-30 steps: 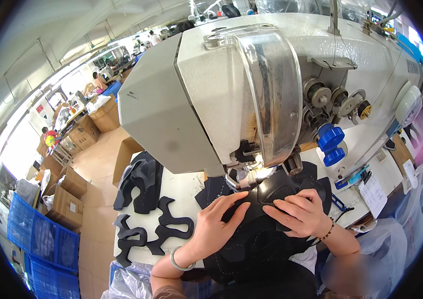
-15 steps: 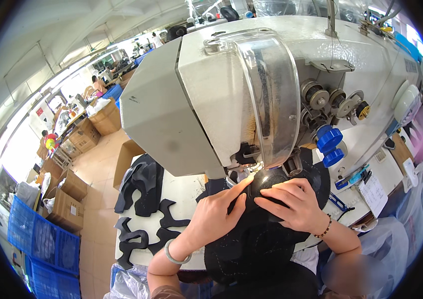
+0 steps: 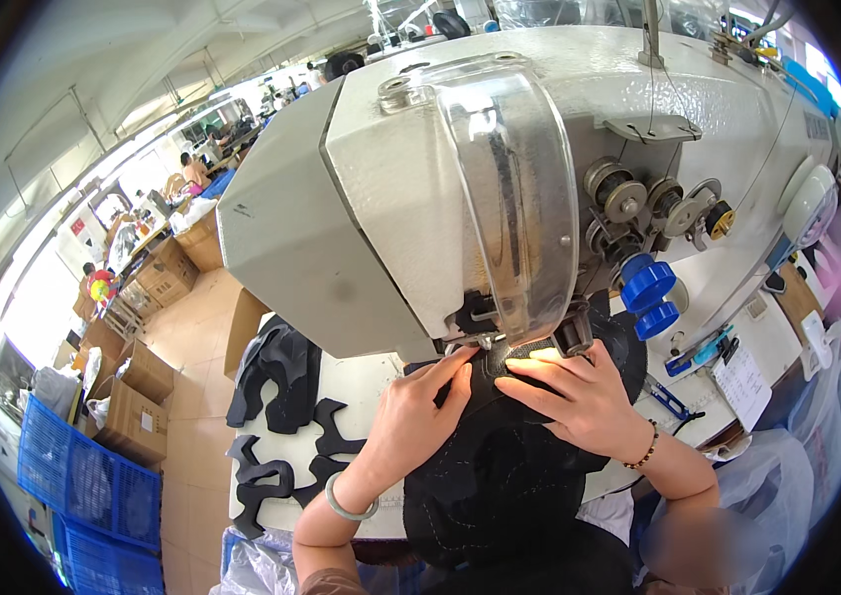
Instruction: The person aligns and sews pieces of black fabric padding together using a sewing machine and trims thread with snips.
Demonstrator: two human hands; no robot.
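Beneath the needle area of a large white sewing machine [image 3: 391, 178] lies a black fabric piece [image 3: 500, 476] with light stitch marks. A meshed patch [image 3: 529, 349] of it shows under the machine's lamp. My left hand [image 3: 418, 412] grips the fabric at the left of the needle, forefinger stretched toward the presser foot [image 3: 485, 342], thumb beside it. My right hand [image 3: 584, 397] holds the fabric on the right, its fingers bent over the cloth just below the meshed patch. The near part of the fabric hangs toward me over the table edge.
Cut black pieces [image 3: 281, 382] lie on the white table [image 3: 366, 375] at left. A blue-handled tool [image 3: 668, 399] and a paper sheet [image 3: 740, 385] lie at right. Blue crates [image 3: 88, 471] and cardboard boxes [image 3: 133, 421] stand on the floor at left.
The meshed patch, bulging up between my hands before, now sits lower and flatter, with less of it showing. Both hands remain on the fabric. The view has shifted slightly.
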